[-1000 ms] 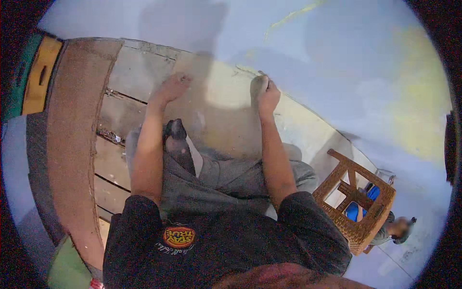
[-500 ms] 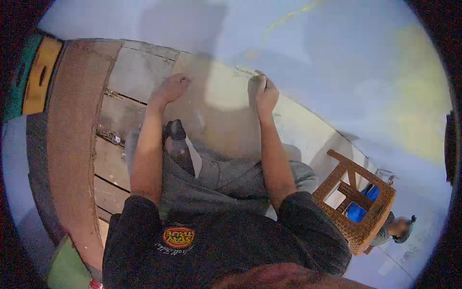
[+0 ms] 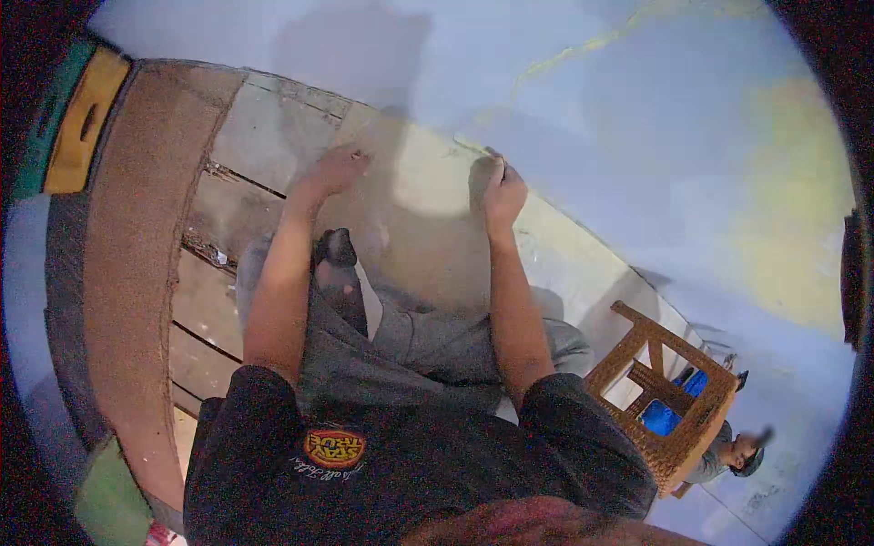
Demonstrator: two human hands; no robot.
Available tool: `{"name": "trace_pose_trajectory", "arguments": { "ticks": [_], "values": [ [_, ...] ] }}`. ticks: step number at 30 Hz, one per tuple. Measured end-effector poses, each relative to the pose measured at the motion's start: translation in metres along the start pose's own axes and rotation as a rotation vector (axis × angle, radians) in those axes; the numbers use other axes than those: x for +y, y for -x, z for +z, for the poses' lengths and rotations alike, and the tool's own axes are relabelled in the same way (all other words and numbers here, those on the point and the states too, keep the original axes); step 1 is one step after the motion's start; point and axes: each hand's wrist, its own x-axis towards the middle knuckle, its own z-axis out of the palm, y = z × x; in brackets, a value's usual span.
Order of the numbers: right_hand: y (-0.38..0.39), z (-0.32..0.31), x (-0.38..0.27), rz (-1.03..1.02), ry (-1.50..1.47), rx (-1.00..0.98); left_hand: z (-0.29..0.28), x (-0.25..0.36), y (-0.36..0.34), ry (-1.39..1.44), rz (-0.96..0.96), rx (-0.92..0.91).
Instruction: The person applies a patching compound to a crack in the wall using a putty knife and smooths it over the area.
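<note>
My right hand [image 3: 505, 196] is closed at the foot of the pale blue wall [image 3: 564, 100]. Pinched in its fingers, a small thin piece shows at the tips, too blurred to name. The fingertips are close to the seam where the wall meets the pale board floor [image 3: 437, 173]. Over the floor to the left hovers my left hand [image 3: 335, 175], its fingers curled in and nothing visible in them. Between my forearms is my foot in a dark sock [image 3: 337, 247], with my legs folded in grey trousers [image 3: 428, 350].
A brown wicker frame [image 3: 669, 455] stands at my right, with blue things [image 3: 660, 417] seen through it. Beyond it is another person [image 3: 728, 455]. Along the left run a brown strip [image 3: 137, 237] and yellow and green crates [image 3: 86, 123]. Gaps split the floor boards.
The view has turned and shifted slightly. Both hands keep nearly the same poses, the right still near the wall seam. More of the other person shows beyond the wicker frame.
</note>
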Motion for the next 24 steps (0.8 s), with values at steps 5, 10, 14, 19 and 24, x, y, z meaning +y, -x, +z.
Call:
{"name": "trace_pose_trajectory", "arguments": {
  "ticks": [5, 10, 14, 19, 24],
  "values": [
    [0.0, 0.0, -0.003, 0.01, 0.069, -0.034, 0.006, -0.019, -0.014, -0.244, 0.249, 0.038],
    [0.0, -0.002, -0.01, 0.137, 0.079, -0.115, 0.012, -0.023, -0.01, -0.278, 0.192, 0.084],
    [0.002, 0.011, 0.02, -0.038, 0.19, -0.048, 0.01, -0.008, -0.011, -0.169, 0.125, 0.046],
    [-0.004, -0.006, -0.026, 0.069, 0.031, -0.048, -0.003, -0.002, 0.009, -0.462, 0.219, 0.052],
    [0.005, 0.005, -0.006, 0.011, 0.032, -0.073, 0.002, 0.007, 0.013, -0.329, 0.227, 0.148]
  ]
}}
